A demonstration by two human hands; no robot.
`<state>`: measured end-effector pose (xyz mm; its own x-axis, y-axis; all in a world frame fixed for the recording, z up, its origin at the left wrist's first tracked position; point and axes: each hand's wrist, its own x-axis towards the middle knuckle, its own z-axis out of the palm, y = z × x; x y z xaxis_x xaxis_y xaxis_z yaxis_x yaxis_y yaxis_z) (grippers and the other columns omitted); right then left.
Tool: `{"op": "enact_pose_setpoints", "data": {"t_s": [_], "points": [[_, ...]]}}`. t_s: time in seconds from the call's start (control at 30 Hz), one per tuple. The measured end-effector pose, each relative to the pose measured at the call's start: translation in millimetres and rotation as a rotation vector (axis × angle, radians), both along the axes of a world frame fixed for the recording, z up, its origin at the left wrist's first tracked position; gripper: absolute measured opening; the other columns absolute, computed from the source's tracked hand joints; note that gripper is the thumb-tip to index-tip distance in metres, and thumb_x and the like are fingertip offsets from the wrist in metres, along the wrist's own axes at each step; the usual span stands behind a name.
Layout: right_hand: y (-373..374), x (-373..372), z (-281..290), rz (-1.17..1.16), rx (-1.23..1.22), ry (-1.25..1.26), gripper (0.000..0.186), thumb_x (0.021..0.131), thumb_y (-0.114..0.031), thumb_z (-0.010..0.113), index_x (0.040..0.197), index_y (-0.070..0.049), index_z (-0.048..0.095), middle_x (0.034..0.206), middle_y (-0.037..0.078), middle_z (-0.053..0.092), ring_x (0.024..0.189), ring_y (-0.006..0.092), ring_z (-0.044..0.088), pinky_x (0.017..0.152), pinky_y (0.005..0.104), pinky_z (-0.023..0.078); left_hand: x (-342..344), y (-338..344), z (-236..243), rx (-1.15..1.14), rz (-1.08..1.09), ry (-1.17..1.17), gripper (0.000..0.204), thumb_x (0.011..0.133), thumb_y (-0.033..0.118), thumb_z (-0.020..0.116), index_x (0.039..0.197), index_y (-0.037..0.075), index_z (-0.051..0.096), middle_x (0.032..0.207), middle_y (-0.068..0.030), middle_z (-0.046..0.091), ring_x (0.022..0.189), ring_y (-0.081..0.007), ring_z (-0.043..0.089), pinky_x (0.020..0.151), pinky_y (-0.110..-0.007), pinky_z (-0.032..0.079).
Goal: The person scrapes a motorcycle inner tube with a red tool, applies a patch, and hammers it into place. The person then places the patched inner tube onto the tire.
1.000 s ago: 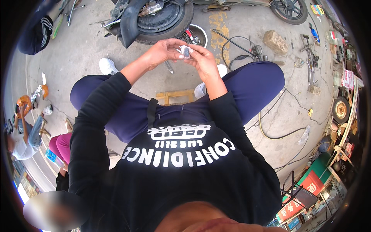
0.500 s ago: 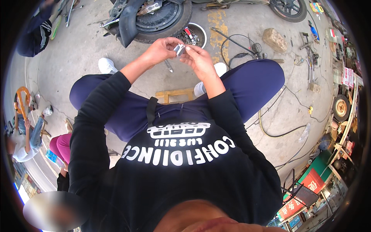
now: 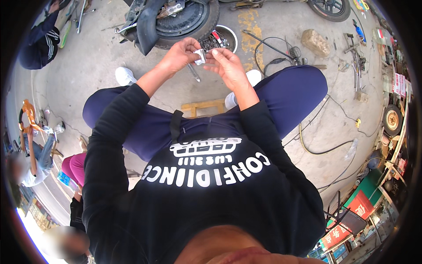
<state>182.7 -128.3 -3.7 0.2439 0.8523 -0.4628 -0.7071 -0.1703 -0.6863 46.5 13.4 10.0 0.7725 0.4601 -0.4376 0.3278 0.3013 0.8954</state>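
My left hand [image 3: 182,55] pinches a small white and silver packet [image 3: 200,56] between thumb and fingers, out in front of my knees. Close by its right edge is my right hand [image 3: 227,66], thumb and forefinger pressed together while the lower fingers stretch toward the packet. Whatever sits in that right pinch is too small to make out. Just beyond both hands lies a round metal basin [image 3: 235,42] with small parts and a red and white tube in it. A vehicle wheel [image 3: 187,22] with its tyre stands behind my left hand.
A metal tool [image 3: 194,73] lies on the ground below my hands. Ahead to the right are a black hose [image 3: 268,44], a stone [image 3: 315,42] and several hand tools [image 3: 357,66]. A low wooden stool [image 3: 203,107] is between my legs. Other people sit at the left.
The packet has turned in my left hand and shows more of its white face. My right fingertips have drawn slightly apart from it. The view has shifted a little.
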Motion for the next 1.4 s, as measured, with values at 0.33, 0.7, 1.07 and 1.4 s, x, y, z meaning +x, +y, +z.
{"op": "enact_pose_setpoints", "data": {"t_s": [0.33, 0.7, 1.07, 1.4], "points": [[1.6, -1.0, -3.7, 0.037, 0.018, -0.197, 0.029, 0.095, -0.004, 0.055, 0.124, 0.001, 0.055, 0.111, 0.012, 0.062, 0.096, 0.0184, 0.064, 0.078, 0.0316, 0.056, -13.4, 12.8, -11.3, -0.132, -0.067, 0.078, 0.019, 0.088, 0.014, 0.068, 0.103, 0.002, 0.064, 0.091, -0.0006, 0.064, 0.078, -0.0089, 0.058, 0.066, -0.024, 0.047], [14.5, -18.6, -10.0, 0.077, 0.125, -0.795, 0.026, 0.087, -0.003, 0.065, 0.113, 0.001, 0.063, 0.098, 0.008, 0.062, 0.083, 0.0148, 0.063, 0.072, 0.0260, 0.052, -17.6, 12.7, -7.2, -0.110, -0.013, 0.172, 0.014, 0.090, 0.016, 0.063, 0.095, 0.004, 0.064, 0.086, -0.0039, 0.065, 0.074, -0.0120, 0.062, 0.060, -0.025, 0.049], [4.7, -22.6, -10.0, -0.071, -0.035, -1.138, 0.014, 0.092, -0.004, 0.061, 0.103, 0.001, 0.068, 0.093, 0.010, 0.070, 0.083, 0.0157, 0.065, 0.075, 0.0314, 0.052, -14.5, -1.5, -13.9, -0.474, 0.062, -0.014, 0.016, 0.090, 0.010, 0.059, 0.099, -0.003, 0.059, 0.091, -0.0149, 0.067, 0.077, -0.0250, 0.069, 0.068, -0.036, 0.058], [5.6, -26.7, 13.6, 0.095, 0.314, -1.454, 0.007, 0.089, 0.003, 0.056, 0.097, 0.002, 0.056, 0.107, 0.014, 0.059, 0.095, 0.0244, 0.059, 0.075, 0.0332, 0.052, -19.8, 0.1, -19.6, -0.467, 0.176, 0.040, 0.019, 0.091, 0.009, 0.055, 0.103, -0.005, 0.057, 0.095, -0.0189, 0.066, 0.084, -0.0311, 0.069, 0.072, -0.043, 0.059]]}}
